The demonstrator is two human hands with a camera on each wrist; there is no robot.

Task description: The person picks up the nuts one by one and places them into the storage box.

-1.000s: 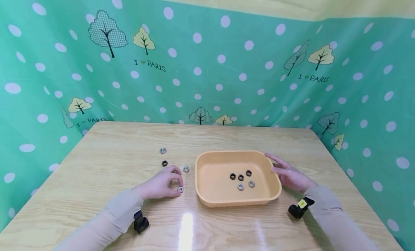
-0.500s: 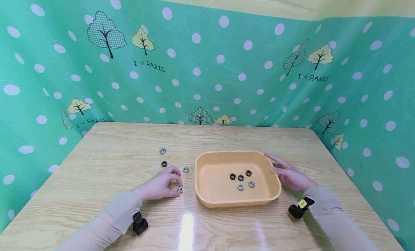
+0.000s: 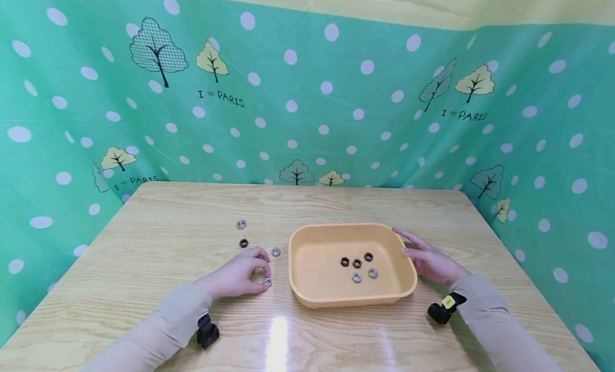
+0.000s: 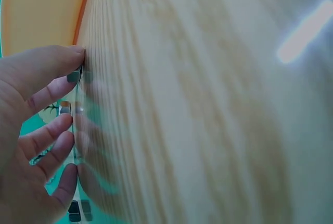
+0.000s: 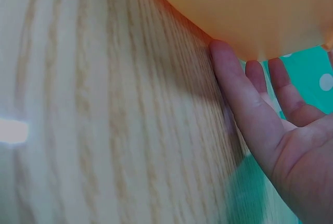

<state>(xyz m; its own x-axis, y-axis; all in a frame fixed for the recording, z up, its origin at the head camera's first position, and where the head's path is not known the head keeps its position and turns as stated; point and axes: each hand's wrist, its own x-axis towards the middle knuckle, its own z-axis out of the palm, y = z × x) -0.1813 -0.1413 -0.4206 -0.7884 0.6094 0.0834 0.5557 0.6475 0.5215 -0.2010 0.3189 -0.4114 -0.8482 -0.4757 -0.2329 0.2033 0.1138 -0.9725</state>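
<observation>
My left hand point(image 3: 263, 274) rests on the wooden table point(image 3: 173, 238), its thumb and forefinger curled round a small silver nut point(image 3: 267, 282) just left of an orange tray point(image 3: 336, 227). In the left wrist view the curled left hand point(image 4: 57, 99) touches the table beside the tray point(image 4: 41, 10). Flat against the tray's right side lies my right hand point(image 3: 417, 253) with its fingers straight, also seen in the right wrist view as the right hand point(image 5: 260, 120) against the tray wall point(image 5: 250, 10). Inside the tray lie three black nuts point(image 3: 357, 263) and two silver nuts point(image 3: 357, 277).
Loose on the table left of the tray are a silver nut point(image 3: 276, 251), a black nut point(image 3: 243, 243) and another silver nut point(image 3: 241, 223). A green dotted curtain point(image 3: 307, 110) closes off the back and sides of the table.
</observation>
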